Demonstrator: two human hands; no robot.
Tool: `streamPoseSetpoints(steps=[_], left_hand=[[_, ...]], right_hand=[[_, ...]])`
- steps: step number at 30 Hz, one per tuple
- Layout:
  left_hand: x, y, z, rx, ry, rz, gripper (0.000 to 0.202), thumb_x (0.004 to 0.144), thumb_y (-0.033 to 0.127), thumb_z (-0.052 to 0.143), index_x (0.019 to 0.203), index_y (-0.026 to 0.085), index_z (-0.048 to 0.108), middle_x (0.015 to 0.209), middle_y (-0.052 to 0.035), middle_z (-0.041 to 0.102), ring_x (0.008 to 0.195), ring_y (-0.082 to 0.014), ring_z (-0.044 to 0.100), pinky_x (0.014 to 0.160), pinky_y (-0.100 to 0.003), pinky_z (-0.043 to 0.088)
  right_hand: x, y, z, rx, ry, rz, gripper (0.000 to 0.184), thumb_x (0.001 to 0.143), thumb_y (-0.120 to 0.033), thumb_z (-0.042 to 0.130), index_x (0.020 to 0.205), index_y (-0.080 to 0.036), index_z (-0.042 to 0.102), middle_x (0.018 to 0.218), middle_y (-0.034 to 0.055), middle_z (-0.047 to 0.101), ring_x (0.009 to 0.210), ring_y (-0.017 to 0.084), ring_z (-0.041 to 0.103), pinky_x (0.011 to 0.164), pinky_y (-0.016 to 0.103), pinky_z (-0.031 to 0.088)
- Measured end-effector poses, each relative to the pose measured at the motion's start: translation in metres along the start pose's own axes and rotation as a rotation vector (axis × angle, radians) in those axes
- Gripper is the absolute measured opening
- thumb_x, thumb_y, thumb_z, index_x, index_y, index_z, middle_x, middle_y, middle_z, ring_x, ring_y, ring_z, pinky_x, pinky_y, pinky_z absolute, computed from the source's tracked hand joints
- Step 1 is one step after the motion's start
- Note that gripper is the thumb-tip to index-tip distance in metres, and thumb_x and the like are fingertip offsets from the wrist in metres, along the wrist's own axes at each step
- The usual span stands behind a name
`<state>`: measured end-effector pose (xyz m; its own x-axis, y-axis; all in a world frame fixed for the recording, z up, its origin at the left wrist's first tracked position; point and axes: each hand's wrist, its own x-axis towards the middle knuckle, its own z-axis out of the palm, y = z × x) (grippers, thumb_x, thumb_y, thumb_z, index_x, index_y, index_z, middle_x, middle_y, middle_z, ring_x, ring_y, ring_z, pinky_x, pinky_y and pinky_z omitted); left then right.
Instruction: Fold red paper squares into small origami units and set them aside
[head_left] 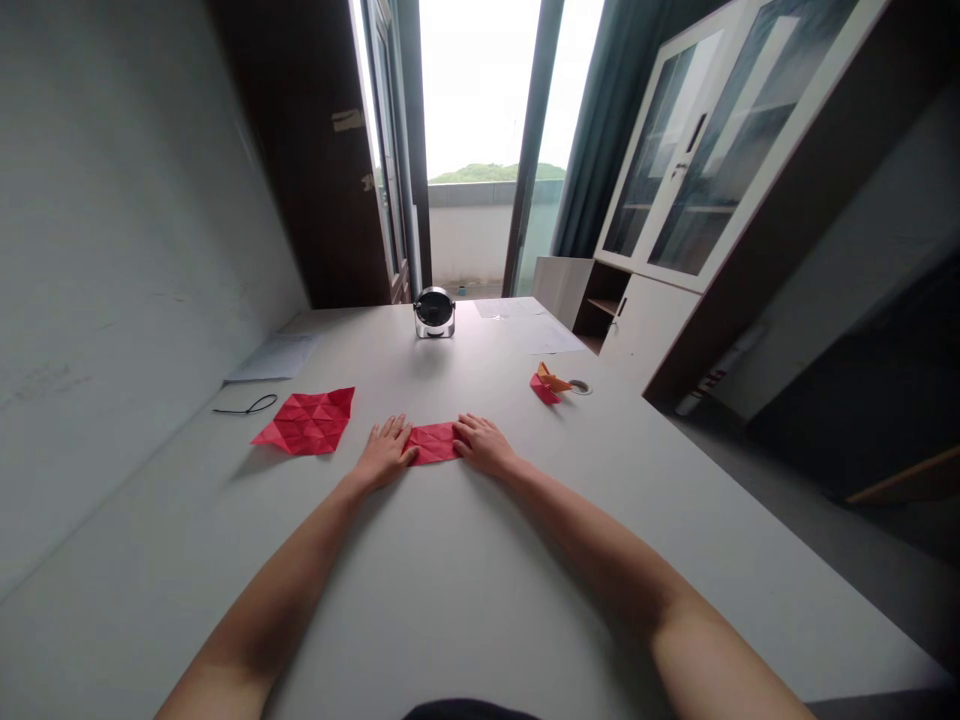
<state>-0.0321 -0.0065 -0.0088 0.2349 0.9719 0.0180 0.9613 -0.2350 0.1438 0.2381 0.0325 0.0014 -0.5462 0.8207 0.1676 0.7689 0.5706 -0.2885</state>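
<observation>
A folded strip of red paper (pixel 433 443) lies flat on the white table (pixel 450 560), with crease lines across it. On its left end rests my left hand (pixel 387 452), palm down, fingers stretched out. My right hand (pixel 484 445) lies over the right end in the same way, fingers extended. Both hands cover the ends of the strip, so only its middle shows. To the left of my left hand is an unfolded sheet of red paper (pixel 311 420), covered in creases, its edges lifted a little off the table.
Right of my hands sit red and orange folded paper pieces (pixel 549 384) beside a roll of tape (pixel 580 387). A black cable tie (pixel 247 406) and papers (pixel 274 357) lie at the left wall. A round black device on a metal stand (pixel 434 313) stands at the back.
</observation>
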Motion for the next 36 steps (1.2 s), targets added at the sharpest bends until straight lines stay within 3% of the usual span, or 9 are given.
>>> streamPoseSetpoints(steps=[4,7,11,19,27,32,36], left_hand=[[-0.001,0.008,0.001,-0.048,-0.021,0.163,0.061,0.1,0.054,0.031,0.155,0.027,0.032,0.165,-0.0063,0.021,0.152,-0.0272,0.017,0.122,-0.052,0.013],[-0.001,0.012,0.003,-0.077,-0.018,0.224,0.058,0.1,0.055,0.033,0.154,0.033,0.034,0.164,-0.0044,0.023,0.152,-0.0279,0.02,0.121,-0.053,0.015],[0.0,0.011,0.007,-0.099,0.017,0.224,0.058,0.099,0.054,0.036,0.153,0.033,0.036,0.163,-0.0056,0.026,0.15,-0.0291,0.023,0.12,-0.054,0.017],[0.001,0.012,0.008,-0.093,0.073,0.149,0.057,0.098,0.051,0.04,0.151,0.029,0.04,0.161,-0.007,0.031,0.148,-0.03,0.027,0.119,-0.053,0.019],[0.001,0.009,0.007,-0.067,0.156,-0.015,0.058,0.097,0.051,0.042,0.147,0.023,0.044,0.157,-0.0129,0.038,0.145,-0.0319,0.031,0.118,-0.052,0.02],[0.0,0.005,0.001,-0.092,0.275,-0.099,0.063,0.092,0.051,0.052,0.145,0.018,0.044,0.143,-0.017,0.05,0.133,-0.0318,0.043,0.112,-0.046,0.029],[0.0,0.004,-0.003,-0.139,0.303,-0.043,0.062,0.089,0.046,0.058,0.142,0.017,0.047,0.125,-0.0148,0.059,0.116,-0.0293,0.052,0.103,-0.042,0.038]], right_hand=[[-0.001,-0.003,0.0,-0.05,0.066,-0.063,0.039,0.097,-0.037,0.049,0.132,-0.023,0.059,0.15,0.0094,0.048,0.143,0.025,0.038,0.119,0.045,0.023],[-0.003,-0.009,0.0,-0.077,0.095,-0.194,0.035,0.098,-0.033,0.05,0.13,-0.022,0.061,0.15,0.0117,0.048,0.143,0.026,0.037,0.12,0.047,0.019],[-0.003,-0.016,0.0,0.0,0.012,-0.319,0.036,0.098,-0.034,0.052,0.133,-0.028,0.059,0.143,0.0075,0.055,0.137,0.023,0.045,0.115,0.04,0.031],[-0.004,-0.013,0.001,-0.029,-0.059,-0.11,0.053,0.099,-0.05,0.044,0.147,-0.029,0.045,0.156,0.0088,0.039,0.146,0.028,0.032,0.117,0.049,0.023],[0.002,-0.003,0.007,-0.061,-0.098,0.093,0.062,0.099,-0.053,0.036,0.153,-0.02,0.038,0.163,0.0133,0.024,0.152,0.027,0.018,0.121,0.045,0.014],[0.002,-0.001,0.005,-0.06,-0.089,0.11,0.061,0.099,-0.053,0.036,0.152,-0.021,0.039,0.163,0.0116,0.025,0.152,0.026,0.018,0.121,0.043,0.013],[0.001,-0.001,0.004,-0.057,-0.084,0.097,0.061,0.099,-0.052,0.036,0.152,-0.021,0.039,0.163,0.0119,0.026,0.151,0.025,0.019,0.121,0.042,0.013]])
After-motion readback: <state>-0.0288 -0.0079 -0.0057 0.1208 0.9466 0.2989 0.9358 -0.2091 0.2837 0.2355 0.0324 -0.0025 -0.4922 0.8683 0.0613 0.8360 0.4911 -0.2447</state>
